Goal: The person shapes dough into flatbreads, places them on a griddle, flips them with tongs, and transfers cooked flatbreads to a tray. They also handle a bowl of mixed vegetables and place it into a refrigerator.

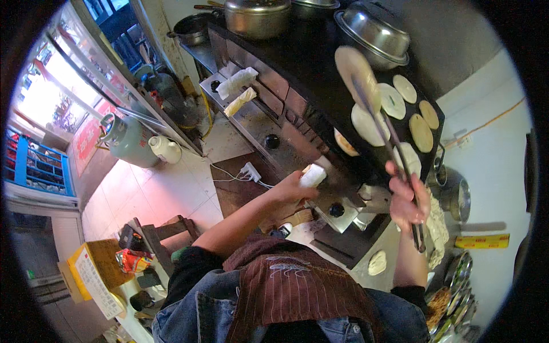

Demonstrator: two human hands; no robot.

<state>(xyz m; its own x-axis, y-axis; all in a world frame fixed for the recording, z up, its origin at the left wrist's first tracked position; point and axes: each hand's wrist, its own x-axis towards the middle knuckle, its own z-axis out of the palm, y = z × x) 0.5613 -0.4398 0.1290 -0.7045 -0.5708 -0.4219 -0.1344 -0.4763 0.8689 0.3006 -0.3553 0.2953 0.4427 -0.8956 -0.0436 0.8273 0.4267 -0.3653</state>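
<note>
My right hand is closed around long metal tongs. Between the tips of the tongs a round flatbread is lifted over the black griddle. Several pale dough rounds lie on the griddle beside it, along with browner flatbreads. My left hand grips a white cloth-wrapped handle at the front of the stove; what the handle belongs to is partly hidden. A browned flatbread shows in the opening below the griddle's edge.
Two more wrapped handles stick out at the stove's left. A domed metal lid and a large pot stand at the back. Dough and bowls of fillings are at my right. A gas cylinder stands on the floor at left.
</note>
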